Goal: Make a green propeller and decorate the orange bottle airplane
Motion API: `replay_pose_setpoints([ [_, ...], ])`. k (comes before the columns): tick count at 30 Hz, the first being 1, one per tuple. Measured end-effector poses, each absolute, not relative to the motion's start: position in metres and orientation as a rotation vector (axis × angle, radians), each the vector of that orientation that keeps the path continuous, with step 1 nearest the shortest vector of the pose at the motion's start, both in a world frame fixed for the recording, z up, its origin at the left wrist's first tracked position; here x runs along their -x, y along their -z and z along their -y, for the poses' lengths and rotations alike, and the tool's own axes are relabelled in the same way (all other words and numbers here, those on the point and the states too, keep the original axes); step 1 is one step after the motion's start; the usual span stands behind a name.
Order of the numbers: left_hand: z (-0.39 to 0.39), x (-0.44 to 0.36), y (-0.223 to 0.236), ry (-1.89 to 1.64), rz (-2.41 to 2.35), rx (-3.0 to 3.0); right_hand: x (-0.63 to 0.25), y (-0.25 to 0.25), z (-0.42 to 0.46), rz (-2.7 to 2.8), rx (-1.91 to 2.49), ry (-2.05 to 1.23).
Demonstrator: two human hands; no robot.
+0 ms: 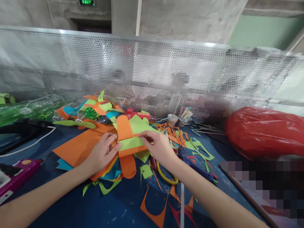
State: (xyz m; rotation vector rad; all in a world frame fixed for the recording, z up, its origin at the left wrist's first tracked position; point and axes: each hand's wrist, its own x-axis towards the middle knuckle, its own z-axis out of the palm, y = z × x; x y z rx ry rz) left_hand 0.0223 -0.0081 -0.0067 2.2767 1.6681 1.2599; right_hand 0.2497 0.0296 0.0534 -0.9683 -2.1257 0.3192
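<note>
Between both hands lies a paper-covered model plane (129, 144), its body wrapped in green and orange paper, with rounded orange wings sticking out on either side. Its left end shows what looks like clear bottle plastic. My left hand (102, 153) is closed around that end, thumb on the near side. At the other end, the fingers of my right hand (158, 144) pinch the paper edge. Under the plane are orange paper sheets (80, 144) and green paper (137, 125). Yellow-handled scissors (167, 178) lie below my right wrist, and a blue glue gun (198, 167) is partly behind my right forearm.
Paper-and-bottle planes (98, 106) and green plastic bottles (30, 110) stand at the back left. A magenta tool (22, 177) is at left, a red plastic bag (266, 133) at right. Paper scraps (155, 205) litter the blue table. Behind rises a perforated metal screen (152, 63).
</note>
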Motion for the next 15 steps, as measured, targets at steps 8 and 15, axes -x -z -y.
replay_pose_setpoints([
  [8, 0.008, -0.023, 0.006, -1.266, -1.666, -2.23, -0.252, -0.041, -0.032, 2.364, 0.819, 0.189],
  [15, 0.007, -0.023, 0.005, -1.215, -1.644, -2.18, -0.253, -0.036, -0.032, 2.362, 0.865, 0.59],
])
